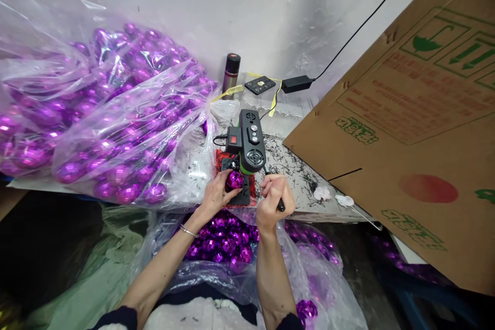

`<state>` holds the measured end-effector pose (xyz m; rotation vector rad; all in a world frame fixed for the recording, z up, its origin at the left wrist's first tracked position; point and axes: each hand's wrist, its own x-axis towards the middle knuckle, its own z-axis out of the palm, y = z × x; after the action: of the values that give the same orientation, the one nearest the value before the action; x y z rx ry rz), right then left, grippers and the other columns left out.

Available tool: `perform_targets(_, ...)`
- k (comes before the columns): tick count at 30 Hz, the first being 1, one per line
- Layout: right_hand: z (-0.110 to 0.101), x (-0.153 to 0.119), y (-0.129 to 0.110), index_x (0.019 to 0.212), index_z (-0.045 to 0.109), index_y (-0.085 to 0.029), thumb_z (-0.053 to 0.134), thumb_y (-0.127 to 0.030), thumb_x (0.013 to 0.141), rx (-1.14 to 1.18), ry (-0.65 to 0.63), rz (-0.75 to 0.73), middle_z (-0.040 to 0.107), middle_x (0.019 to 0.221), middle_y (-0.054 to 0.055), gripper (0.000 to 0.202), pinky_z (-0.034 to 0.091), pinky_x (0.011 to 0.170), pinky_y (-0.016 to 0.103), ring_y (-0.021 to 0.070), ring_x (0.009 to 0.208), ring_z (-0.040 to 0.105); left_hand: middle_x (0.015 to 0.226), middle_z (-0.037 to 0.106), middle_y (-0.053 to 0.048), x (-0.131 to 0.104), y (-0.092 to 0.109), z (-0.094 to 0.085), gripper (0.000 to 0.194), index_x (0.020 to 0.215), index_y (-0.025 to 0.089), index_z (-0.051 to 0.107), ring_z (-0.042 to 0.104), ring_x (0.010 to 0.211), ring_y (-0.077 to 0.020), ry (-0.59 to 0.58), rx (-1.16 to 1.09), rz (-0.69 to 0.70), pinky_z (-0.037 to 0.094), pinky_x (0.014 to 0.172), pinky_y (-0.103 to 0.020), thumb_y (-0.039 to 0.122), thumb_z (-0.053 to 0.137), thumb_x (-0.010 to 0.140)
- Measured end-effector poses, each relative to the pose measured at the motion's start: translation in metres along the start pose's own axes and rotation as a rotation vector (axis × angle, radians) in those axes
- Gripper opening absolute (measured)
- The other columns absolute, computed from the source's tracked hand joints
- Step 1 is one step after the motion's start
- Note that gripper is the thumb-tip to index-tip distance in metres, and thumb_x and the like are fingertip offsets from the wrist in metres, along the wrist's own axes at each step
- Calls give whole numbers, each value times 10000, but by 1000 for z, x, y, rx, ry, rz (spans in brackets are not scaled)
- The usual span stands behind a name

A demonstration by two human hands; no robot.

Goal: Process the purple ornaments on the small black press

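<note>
My left hand pinches a shiny purple bauble between thumb and fingers, under the head of a small black bench machine. The machine has round vents, buttons and a red switch on its side box. My right hand is wrapped round the black-ended lever at the machine's right. Below the bauble is a dark base plate on a red mat. An open plastic bag of faceted purple baubles lies just below my hands, at the table's front edge.
A big clear bag of purple baubles covers the left of the table. A cardboard box leans in at the right. Behind the machine are a flask, a dark flat device and a power adapter. Black bits litter the tabletop.
</note>
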<state>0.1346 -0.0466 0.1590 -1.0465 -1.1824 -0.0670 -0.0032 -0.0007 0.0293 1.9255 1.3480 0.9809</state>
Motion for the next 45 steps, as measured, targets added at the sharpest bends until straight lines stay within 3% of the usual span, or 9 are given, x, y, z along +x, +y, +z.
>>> perform_targets(9, -4, -6, 1, 676, 499, -243, 486, -245, 1125, 20, -28, -5, 517, 606, -40, 449, 447, 579, 306, 136, 605, 598, 1400, 771, -145, 3, -20, 11, 676, 1471, 235, 673, 711, 1315, -361, -31, -18, 124, 534, 1152, -522, 462, 914, 882)
perform_targets(15, -3, -32, 20, 709, 491, -248, 455, -236, 1120, -3, -11, -58, 538, 649, -37, 414, 434, 564, 298, 127, 586, 566, 1373, 791, -146, -1, -28, 18, 701, 1481, 235, 684, 726, 1277, -360, -6, -30, 130, 525, 1138, -517, 494, 922, 875)
perform_targets(19, -2, -49, 38, 722, 468, -253, 400, -267, 1144, 12, -4, -139, 546, 676, -40, 428, 507, 651, 322, 122, 588, 553, 1373, 793, -150, -2, -28, 20, 701, 1487, 229, 685, 730, 1273, -360, 3, -22, 136, 529, 1133, -514, 485, 923, 879)
perform_targets(29, -5, -68, 53, 758, 484, -270, 401, -357, 1143, 46, -23, -55, 518, 731, -23, 404, 528, 687, 383, 156, 600, 532, 1368, 796, -147, -2, -27, 18, 689, 1475, 246, 695, 732, 1269, -365, -6, -42, 114, 526, 1131, -526, 481, 928, 870)
perform_targets(45, -3, -69, 62, 752, 485, -248, 369, -355, 1163, 59, -19, -132, 559, 723, -45, 440, 570, 770, 377, 128, 613, 602, 1369, 797, -149, 1, -26, 17, 647, 1458, 236, 700, 734, 1275, -364, -4, -37, 125, 533, 1129, -524, 506, 890, 901)
